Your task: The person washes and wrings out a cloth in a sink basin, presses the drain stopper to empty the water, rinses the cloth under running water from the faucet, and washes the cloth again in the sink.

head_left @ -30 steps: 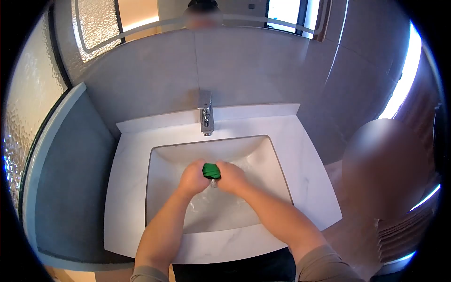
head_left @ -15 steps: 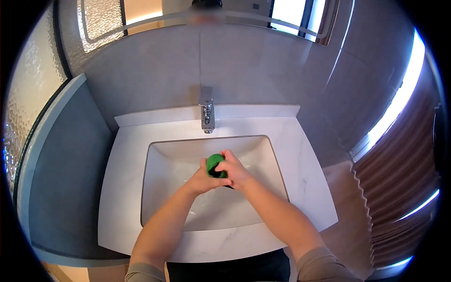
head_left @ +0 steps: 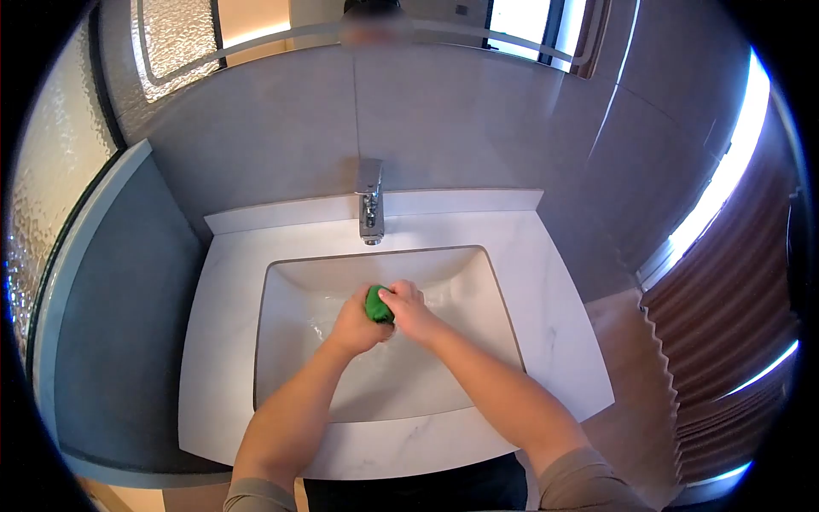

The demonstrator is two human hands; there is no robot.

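Observation:
A small, soft-looking green item (head_left: 378,305) with a dark patch on its underside is bunched between my two hands over the sink; its exact kind is not clear. My left hand (head_left: 354,325) wraps round it from the left, fingers closed. From the right, my right hand (head_left: 411,313) grips it too, with the thumb pressed on top. The fingers cover much of its lower part. Below both hands lies the white basin (head_left: 290,371), with wet glints on its floor.
A chrome faucet (head_left: 371,205) stands behind the basin, its spout above the back rim. White marble-look countertop (head_left: 563,341) surrounds the sink. A grey partition (head_left: 128,324) rises on the left, a brown pleated curtain (head_left: 725,290) hangs right, and a mirror (head_left: 444,21) is above.
Both hands have shifted slightly left and closed tighter. The green item, earlier rounder with a dark hollow showing, is now squeezed smaller.

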